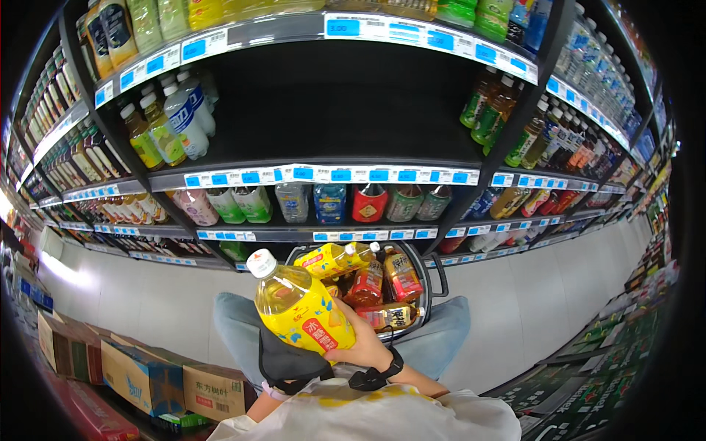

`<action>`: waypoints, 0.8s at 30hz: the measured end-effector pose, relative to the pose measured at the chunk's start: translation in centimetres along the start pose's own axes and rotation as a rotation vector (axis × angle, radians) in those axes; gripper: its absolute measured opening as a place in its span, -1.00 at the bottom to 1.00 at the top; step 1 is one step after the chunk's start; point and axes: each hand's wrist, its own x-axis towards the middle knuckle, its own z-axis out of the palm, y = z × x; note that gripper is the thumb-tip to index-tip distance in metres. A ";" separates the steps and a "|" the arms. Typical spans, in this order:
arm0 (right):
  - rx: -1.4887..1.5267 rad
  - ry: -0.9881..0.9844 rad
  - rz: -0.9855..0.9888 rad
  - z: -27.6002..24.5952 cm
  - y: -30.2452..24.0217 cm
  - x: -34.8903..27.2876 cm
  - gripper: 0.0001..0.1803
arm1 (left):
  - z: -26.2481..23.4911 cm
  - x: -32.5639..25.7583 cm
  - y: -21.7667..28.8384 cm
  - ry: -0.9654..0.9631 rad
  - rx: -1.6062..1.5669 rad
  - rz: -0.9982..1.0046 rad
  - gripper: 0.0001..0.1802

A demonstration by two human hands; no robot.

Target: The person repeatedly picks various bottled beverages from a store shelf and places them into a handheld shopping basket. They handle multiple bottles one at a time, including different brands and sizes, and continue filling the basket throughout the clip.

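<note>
A large drink bottle [298, 305] with a yellow label and white cap tilts up to the left in front of me. My right hand [368, 338] is closed round its lower part, with a black band on the wrist. A black pad or covering [290, 360] lies over my left hand beneath the bottle; the fingers are hidden, so I cannot tell what they do. Just beyond, a dark basket [439, 275] stands between my knees. Inside are yellow-labelled bottles [323, 259] and several amber drink bottles [402, 275], some lying on their sides.
Ahead rises a black shelf [294, 110] with price strips. Green-capped bottles [494, 110] stand at its right, pale bottles [184, 117] at its left, more bottles on the lower row [331, 202]. Cardboard boxes [147, 375] sit behind left; stacked green packs [588, 375] line the right.
</note>
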 end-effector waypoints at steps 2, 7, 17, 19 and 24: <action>-0.080 0.010 -0.035 -0.2 0.1 -0.2 0.13 | -0.7 -0.8 -0.1 0.019 0.007 -0.041 -0.53; -0.266 0.031 -0.123 -0.2 0.8 -0.9 0.15 | -1.0 -0.4 0.4 0.073 0.016 -0.025 -0.58; -0.512 -0.090 -0.282 -3.4 0.8 -2.9 -0.01 | 0.1 1.1 3.6 0.120 -0.012 0.139 -0.67; -0.476 -0.116 -0.303 -3.9 0.6 -3.1 -0.02 | 0.2 0.9 3.9 0.124 -0.012 0.150 -0.68; -0.347 -0.210 -0.207 -4.6 1.1 -3.7 -0.04 | 0.9 0.3 4.3 0.125 0.004 0.178 -0.72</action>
